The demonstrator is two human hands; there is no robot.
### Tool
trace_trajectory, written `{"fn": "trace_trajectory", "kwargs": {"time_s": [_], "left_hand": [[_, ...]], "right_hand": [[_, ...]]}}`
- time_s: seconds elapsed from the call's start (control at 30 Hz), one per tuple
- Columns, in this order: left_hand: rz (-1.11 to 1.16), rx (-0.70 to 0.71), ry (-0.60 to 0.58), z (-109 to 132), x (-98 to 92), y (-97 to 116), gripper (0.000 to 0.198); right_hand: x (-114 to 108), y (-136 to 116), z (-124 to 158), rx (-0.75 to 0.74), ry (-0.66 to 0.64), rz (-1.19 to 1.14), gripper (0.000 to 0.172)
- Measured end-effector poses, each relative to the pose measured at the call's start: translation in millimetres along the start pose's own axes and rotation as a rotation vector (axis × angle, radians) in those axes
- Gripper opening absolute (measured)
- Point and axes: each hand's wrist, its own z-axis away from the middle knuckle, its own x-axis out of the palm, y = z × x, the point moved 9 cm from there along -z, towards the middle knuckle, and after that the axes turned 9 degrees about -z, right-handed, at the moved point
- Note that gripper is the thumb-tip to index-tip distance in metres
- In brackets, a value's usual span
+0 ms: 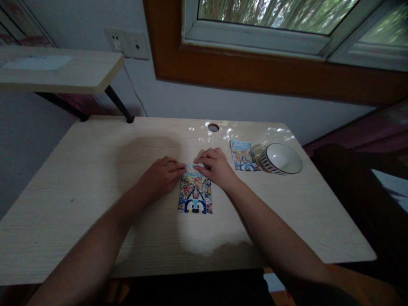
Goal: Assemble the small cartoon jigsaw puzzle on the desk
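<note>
A colourful printed picture sheet (196,191) lies on the desk in front of me, with a blue cartoon dog's face at its near end. The fingertips of my left hand (162,175) are closed at its far left corner. At the far right corner, my right hand (219,168) pinches the far edge between thumb and fingers. Part of that far edge is hidden under the fingers. A second sheet with a like print (245,156) rests to the right of my right hand, beside a bowl.
The white bowl with a striped outside (283,158) stands at the right of the wooden desk (95,182). A cable hole (213,127) is near the back edge. A raised shelf (79,76) on black legs overhangs the back left. Wall and window lie behind.
</note>
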Motion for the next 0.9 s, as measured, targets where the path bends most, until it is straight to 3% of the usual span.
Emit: {"fn": "trace_trajectory", "kwargs": {"time_s": [0.3, 0.9], "left_hand": [[0.0, 0.0, -0.008, -0.1, 2.3, 0.3, 0.035], [-0.034, -0.088, 0.021, -2.9, 2.7, -4.2, 0.035]], "right_hand": [[9.3, -2.9, -2.3, -0.01, -0.022, 0.042, 0.014], [2.7, -3.3, -2.5, 0.017, -0.013, -0.045, 0.014]]}}
